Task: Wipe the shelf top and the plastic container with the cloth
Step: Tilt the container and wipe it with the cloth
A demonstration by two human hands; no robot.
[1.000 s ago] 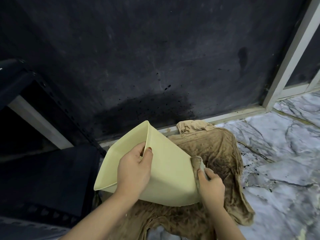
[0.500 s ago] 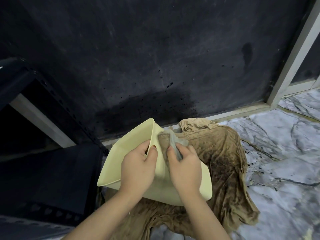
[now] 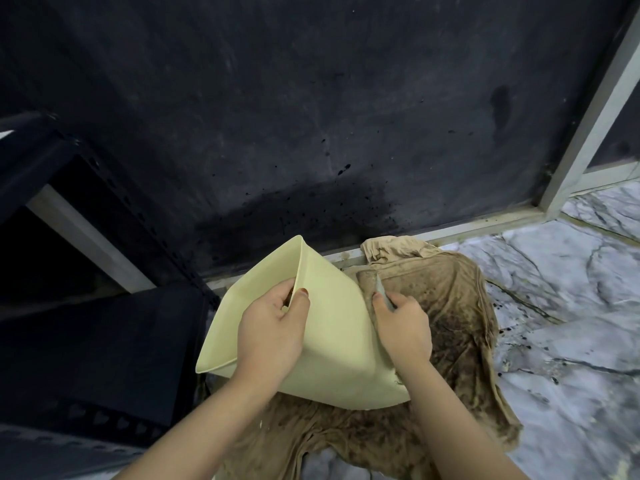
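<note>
Two hands, smooth plastic container (image 3: 332, 327), crumpled cloth (image 3: 372, 284)

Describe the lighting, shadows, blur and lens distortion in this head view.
Head view: dim, uneven light; the black shelf unit at left is nearly lost in darkness, while the pale yellow container and marble floor are brightest. No glare. The wide-angle lens splays the window frame outward. The right hand and its cloth look slightly smeared.

I am seeing no text, label, brand, number or sign that can be read anywhere in my view.
</note>
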